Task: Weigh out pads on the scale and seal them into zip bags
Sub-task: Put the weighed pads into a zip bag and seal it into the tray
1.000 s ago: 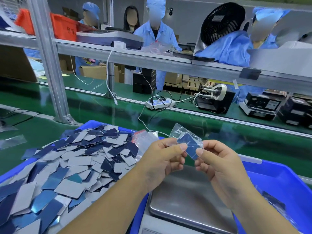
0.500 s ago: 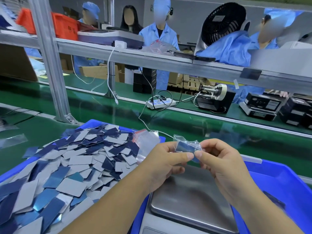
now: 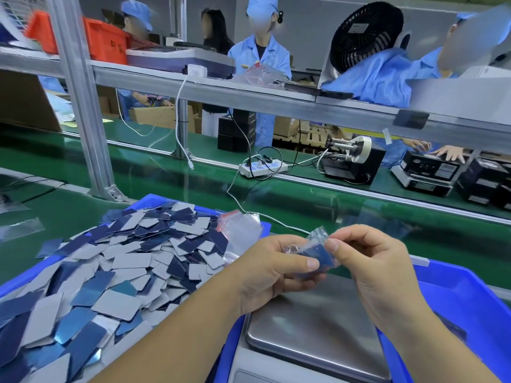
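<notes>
Both hands hold a small filled zip bag above the scale.

The left hand (image 3: 272, 268) and the right hand (image 3: 373, 265) pinch a clear zip bag (image 3: 313, 251) between them, blue pads showing through the plastic, thumbs on the near side. Under them sits the scale (image 3: 318, 335) with its steel pan bare. At the scale's left edge a blue tray (image 3: 154, 200) is heaped with loose pads (image 3: 121, 272), grey and blue, and a bunch of empty zip bags (image 3: 240, 233) lies at its far right corner. A second blue tray (image 3: 467, 302) stands just beside the scale on the right. Beyond runs a green conveyor belt (image 3: 359, 214).
</notes>
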`<action>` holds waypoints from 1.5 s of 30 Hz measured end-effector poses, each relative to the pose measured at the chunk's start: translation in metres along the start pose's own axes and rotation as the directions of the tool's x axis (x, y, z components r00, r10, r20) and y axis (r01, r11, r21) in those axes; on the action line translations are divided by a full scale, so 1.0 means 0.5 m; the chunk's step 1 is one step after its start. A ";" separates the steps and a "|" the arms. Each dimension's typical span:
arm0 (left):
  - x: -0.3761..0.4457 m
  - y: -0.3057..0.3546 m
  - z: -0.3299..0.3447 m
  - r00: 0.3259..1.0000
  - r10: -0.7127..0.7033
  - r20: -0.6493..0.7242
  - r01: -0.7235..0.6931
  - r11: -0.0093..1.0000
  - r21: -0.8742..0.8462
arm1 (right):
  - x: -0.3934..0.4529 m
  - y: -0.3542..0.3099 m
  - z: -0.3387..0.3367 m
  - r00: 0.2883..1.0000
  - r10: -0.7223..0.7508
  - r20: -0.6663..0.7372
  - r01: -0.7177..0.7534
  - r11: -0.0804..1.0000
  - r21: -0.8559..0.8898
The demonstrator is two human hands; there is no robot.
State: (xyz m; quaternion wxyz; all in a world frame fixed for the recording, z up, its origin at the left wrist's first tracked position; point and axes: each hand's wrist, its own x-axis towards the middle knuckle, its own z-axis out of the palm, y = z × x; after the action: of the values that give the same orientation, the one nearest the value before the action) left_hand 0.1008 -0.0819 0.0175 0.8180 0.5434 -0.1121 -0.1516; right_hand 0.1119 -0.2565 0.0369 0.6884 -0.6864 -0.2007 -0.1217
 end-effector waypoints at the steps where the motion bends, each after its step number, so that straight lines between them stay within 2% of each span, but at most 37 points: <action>1: 0.000 0.000 -0.001 1.000 -0.001 -0.004 0.001 1.000 -0.002 | 0.001 0.001 -0.001 1.000 0.007 0.001 -0.007 1.000 -0.001; 6: 0.004 -0.006 0.003 1.000 0.017 0.000 -0.017 1.000 0.003 | 0.006 0.009 -0.007 1.000 -0.017 0.019 0.016 0.999 0.035; 11: 0.005 -0.008 0.011 0.995 0.082 -0.052 -0.084 0.996 -0.027 | 0.006 -0.004 -0.009 1.000 -0.014 0.019 0.012 0.998 0.066; 14: 0.009 -0.009 0.010 0.989 0.119 -0.092 -0.123 0.992 -0.037 | 0.003 -0.002 -0.008 0.996 0.022 0.090 -0.018 0.999 -0.038; 17: 0.011 -0.010 0.008 0.986 0.127 -0.108 -0.131 0.991 -0.034 | 0.003 0.005 -0.007 0.999 -0.004 0.050 0.009 0.995 -0.102; 20: 0.011 -0.013 0.008 0.987 0.135 -0.082 -0.129 0.989 0.075 | 0.004 0.003 -0.013 0.997 -0.075 0.015 0.076 0.990 -0.115; 23: 0.012 -0.018 0.011 0.981 0.172 -0.090 -0.153 0.970 0.188 | 0.002 0.005 -0.015 0.991 -0.122 0.055 0.130 0.975 -0.182; 27: 0.013 -0.021 0.012 0.959 0.243 -0.149 -0.204 0.950 0.235 | -0.002 0.010 -0.007 0.992 -0.054 0.115 0.083 0.962 -0.261; 30: 0.019 -0.020 0.006 0.947 0.246 -0.206 -0.198 0.954 0.226 | 0.002 0.018 -0.013 0.987 0.019 0.157 0.032 0.948 -0.317; 33: 0.020 -0.017 0.002 0.944 0.225 -0.243 -0.180 0.964 0.196 | 0.007 0.027 -0.018 0.991 0.024 0.134 0.027 0.932 -0.361; 39: 0.021 -0.014 -0.005 0.960 0.149 -0.238 -0.120 0.984 0.132 | 0.015 0.036 -0.024 0.997 0.008 0.082 0.020 0.943 -0.333; 45: 0.018 -0.009 -0.019 0.978 0.087 -0.191 -0.071 0.993 0.093 | 0.020 0.039 -0.033 0.994 0.087 0.067 -0.075 0.983 -0.166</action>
State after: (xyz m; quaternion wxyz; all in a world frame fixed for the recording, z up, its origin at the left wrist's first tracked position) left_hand 0.1119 -0.0788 0.0096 0.8063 0.5854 -0.0596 -0.0602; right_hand 0.1314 -0.2712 0.0243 0.6262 -0.7521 -0.1874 -0.0840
